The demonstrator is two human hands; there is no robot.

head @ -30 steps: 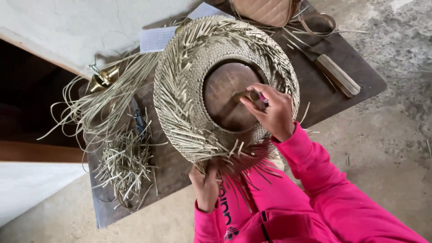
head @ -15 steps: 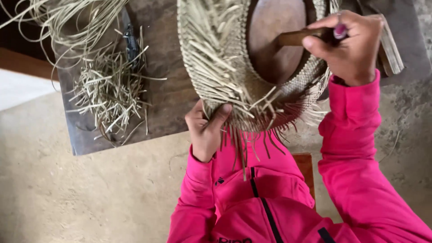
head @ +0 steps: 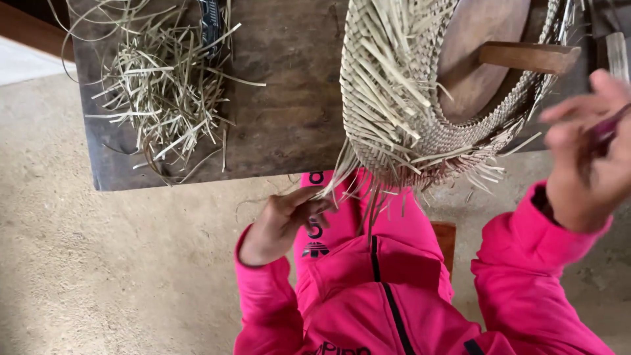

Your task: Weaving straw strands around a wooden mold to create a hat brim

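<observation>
A half-woven straw hat (head: pixel 394 98) lies over a round wooden block (head: pixel 473 72) with a wooden handle (head: pixel 526 56) on a dark wooden table (head: pixel 289 118). Loose straw ends hang off the brim over the table's front edge. My left hand (head: pixel 279 223) is just below that edge, its fingers pinched on the hanging straw strands (head: pixel 335 187). My right hand (head: pixel 582 158) is blurred at the right, off the hat, closed around a thin purple-tipped tool (head: pixel 608 126). Both sleeves are bright pink.
A loose heap of straw cuttings (head: pixel 164 98) covers the table's left part, with a dark blue object (head: pixel 211 20) at its top. A wooden seat (head: pixel 447 240) shows under my jacket. Below and to the left lies a sandy concrete floor (head: pixel 98 276).
My right hand has come off the wooden block and swung right and down. My left hand has slipped from the brim's edge to the hanging strands. The view has tilted toward my body.
</observation>
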